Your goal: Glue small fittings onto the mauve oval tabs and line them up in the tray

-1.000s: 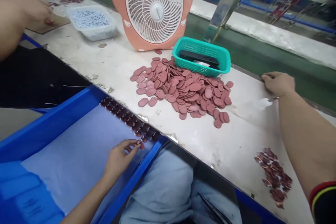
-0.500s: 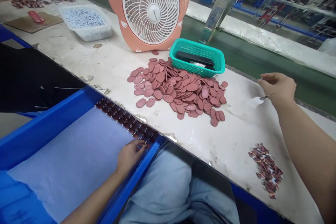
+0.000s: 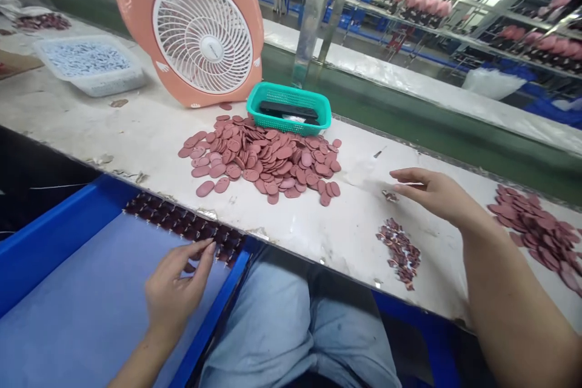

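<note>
Left hand [image 3: 175,285] down at the tray [image 3: 63,248], thumb and forefinger brought together at the rows of dark pieces [image 3: 175,218]; whether they pinch one, I can't tell! Across on the table, the right hand [image 3: 430,194] hovers, thumb and fingers parted, a small brown bit [image 3: 390,196] just off its fingertips. A heap of brown bits [image 3: 401,254] lies nearer the body from that hand, and pink ovals [image 3: 273,160] pile up between both hands, farther out.
</note>
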Action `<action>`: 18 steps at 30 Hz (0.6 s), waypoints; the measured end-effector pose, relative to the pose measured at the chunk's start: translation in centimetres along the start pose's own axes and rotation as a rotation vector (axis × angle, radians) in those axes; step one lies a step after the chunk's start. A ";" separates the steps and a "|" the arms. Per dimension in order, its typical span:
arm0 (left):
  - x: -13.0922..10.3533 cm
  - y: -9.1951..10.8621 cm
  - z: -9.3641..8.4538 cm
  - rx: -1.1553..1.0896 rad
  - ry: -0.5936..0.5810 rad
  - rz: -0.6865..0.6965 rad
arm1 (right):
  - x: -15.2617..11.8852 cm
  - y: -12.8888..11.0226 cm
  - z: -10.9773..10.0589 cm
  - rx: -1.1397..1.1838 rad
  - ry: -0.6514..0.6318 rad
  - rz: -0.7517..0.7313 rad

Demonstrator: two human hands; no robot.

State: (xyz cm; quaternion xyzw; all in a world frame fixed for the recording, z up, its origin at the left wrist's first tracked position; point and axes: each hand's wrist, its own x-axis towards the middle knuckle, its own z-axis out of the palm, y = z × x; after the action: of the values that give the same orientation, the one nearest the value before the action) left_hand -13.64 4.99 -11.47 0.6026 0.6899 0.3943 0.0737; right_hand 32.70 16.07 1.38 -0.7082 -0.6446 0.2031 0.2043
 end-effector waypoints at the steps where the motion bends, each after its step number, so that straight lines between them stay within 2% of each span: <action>1: 0.7 1.6 -0.1 -0.029 0.046 0.080 | -0.5 -0.2 0.3 0.016 0.013 -0.015; 3: 2.2 5.6 0.6 -0.086 0.049 0.277 | -0.9 -1.0 1.4 0.047 0.038 -0.045; 5: 3.6 9.9 1.9 -0.073 -0.039 0.600 | -0.6 -1.8 2.8 0.070 0.042 -0.072; 7: 4.6 13.8 3.6 0.023 -0.195 0.701 | 0.4 -2.5 4.2 0.090 0.038 -0.099; 9: 5.6 16.6 5.2 0.059 -0.239 0.703 | 1.6 -3.1 5.3 0.111 0.037 -0.126; 11: 6.6 18.3 6.7 0.088 -0.245 0.684 | 2.5 -3.4 6.0 0.130 0.042 -0.146; 13: 7.9 19.1 7.9 0.116 -0.251 0.679 | 2.8 -3.7 6.2 0.148 0.050 -0.158; 16: 9.4 19.2 9.2 0.166 -0.301 0.685 | 2.2 -4.2 6.0 0.189 0.058 -0.178; 18: 9.5 18.7 9.3 0.193 -0.352 0.697 | 1.0 -4.5 5.6 0.226 0.062 -0.191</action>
State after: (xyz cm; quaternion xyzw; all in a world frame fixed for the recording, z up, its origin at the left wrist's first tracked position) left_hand 3.70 16.99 -2.38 0.8630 0.4547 0.2201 -0.0045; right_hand 25.94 17.61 -0.84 -0.6221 -0.6754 0.2321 0.3208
